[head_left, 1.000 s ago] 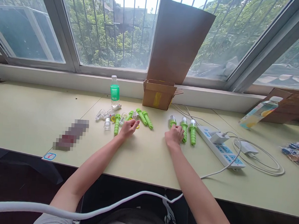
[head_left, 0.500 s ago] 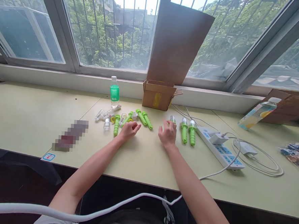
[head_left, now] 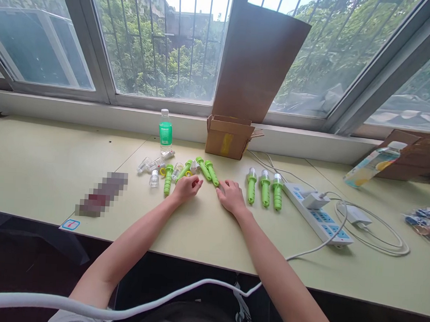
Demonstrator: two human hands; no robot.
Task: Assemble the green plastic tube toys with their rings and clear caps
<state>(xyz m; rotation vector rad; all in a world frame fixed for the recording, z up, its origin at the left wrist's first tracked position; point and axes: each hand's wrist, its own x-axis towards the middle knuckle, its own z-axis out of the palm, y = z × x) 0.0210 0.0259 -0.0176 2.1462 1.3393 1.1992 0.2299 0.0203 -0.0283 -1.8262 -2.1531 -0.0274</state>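
My left hand rests on the pale green table with its fingers curled, beside a loose pile of green ribbed handles and clear caps; I cannot make out anything in it. My right hand lies just right of it, fingers reaching toward a loose green handle. Three green handles with clear tops lie side by side to the right of my right hand, untouched.
A green-labelled water bottle and a small open cardboard box stand by the window sill. A white power strip with a plug, charger and coiled cable lies at right. A tilted bottle leans on cardboard far right.
My right hand has let go of the leftmost of the three lined-up handles and slid left toward the loose pile. My left hand has barely shifted.
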